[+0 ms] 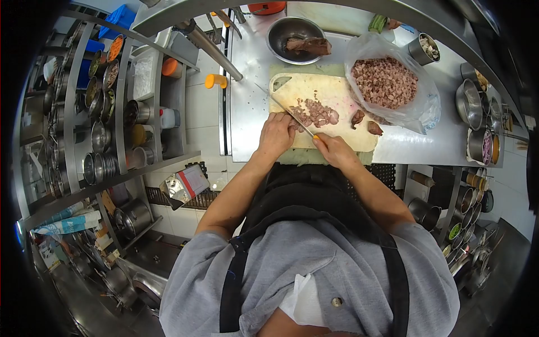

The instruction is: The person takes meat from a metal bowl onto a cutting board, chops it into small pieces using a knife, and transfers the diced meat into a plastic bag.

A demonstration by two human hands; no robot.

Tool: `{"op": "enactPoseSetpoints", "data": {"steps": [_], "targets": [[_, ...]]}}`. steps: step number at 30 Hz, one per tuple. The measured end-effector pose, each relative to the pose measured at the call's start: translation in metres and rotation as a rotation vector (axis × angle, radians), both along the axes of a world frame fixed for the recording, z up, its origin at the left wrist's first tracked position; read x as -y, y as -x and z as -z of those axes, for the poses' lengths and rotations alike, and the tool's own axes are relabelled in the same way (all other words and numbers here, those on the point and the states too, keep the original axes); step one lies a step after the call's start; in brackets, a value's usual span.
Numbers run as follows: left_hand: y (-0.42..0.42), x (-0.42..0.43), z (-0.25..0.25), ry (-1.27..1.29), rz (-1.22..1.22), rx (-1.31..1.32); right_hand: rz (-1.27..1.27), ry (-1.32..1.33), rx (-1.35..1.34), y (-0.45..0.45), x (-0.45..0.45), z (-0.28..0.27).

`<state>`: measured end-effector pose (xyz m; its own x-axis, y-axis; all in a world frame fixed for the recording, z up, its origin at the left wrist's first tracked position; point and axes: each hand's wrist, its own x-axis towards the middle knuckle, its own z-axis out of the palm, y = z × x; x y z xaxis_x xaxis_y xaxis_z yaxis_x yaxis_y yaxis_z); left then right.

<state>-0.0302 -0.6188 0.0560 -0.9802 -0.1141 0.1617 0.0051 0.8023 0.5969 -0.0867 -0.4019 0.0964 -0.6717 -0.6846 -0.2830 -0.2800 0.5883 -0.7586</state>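
Observation:
My right hand [335, 151] grips a kitchen knife [296, 118] with a yellow handle. Its long blade slants up and left across the cutting board [337, 84]. Beside the blade, my left hand [276, 132] rests at the board's left edge, fingers curled over meat that they mostly hide. Chopped meat [315, 112] lies scattered just right of the blade. Two darker meat chunks [374, 128] sit further right on the board. A clear plastic bag [365, 48] full of diced meat [384, 82] stands open at the board's right side.
Behind the board is a metal bowl [278, 31] holding a large piece of meat [310, 45]. A small metal pot [424, 49] with pale pieces stands beyond the bag. Metal bowls [470, 104] crowd the right end. Overhead, a steel shelf edge [185, 12] crosses the view; loaded racks [120, 101] stand left.

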Motion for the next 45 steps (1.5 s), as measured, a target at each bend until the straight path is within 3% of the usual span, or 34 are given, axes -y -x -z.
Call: {"op": "enactPoseSetpoints", "data": {"steps": [5,14,23,33,41,45], "targets": [[0.001,0.002,0.0,0.021,0.013,0.003,0.044,0.014,-0.03,0.002,0.014,0.023],[-0.008,0.001,-0.01,-0.007,-0.087,0.088,0.008,0.024,0.006,-0.005,-0.006,-0.018],[-0.002,0.003,-0.004,0.018,-0.03,0.053,-0.002,-0.021,-0.039,0.006,0.025,0.024],[-0.015,0.007,-0.009,-0.003,-0.1,0.093,0.008,0.017,0.002,-0.004,0.001,-0.019],[-0.009,0.006,-0.003,0.023,-0.069,0.114,-0.043,0.06,-0.102,0.001,0.024,0.023],[-0.015,0.006,-0.002,0.012,-0.072,0.055,0.015,0.063,-0.028,-0.001,0.02,0.015]]}}
